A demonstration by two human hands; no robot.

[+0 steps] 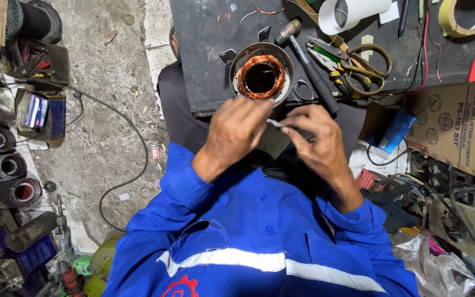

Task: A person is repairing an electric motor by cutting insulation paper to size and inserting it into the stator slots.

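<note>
A round metal motor stator with copper windings lies on the dark workbench. Just in front of it, my left hand and my right hand meet over my lap. Between their fingertips they pinch a thin pale sleeve or strip. My right hand also seems to hold a dark slim tool, mostly hidden by the fingers. Blue sleeves cover both forearms.
A hammer, pliers and scissors lie right of the stator. A white paper roll and a tape roll sit at the bench's back. A cardboard box stands right; several stators and a cable lie on the floor left.
</note>
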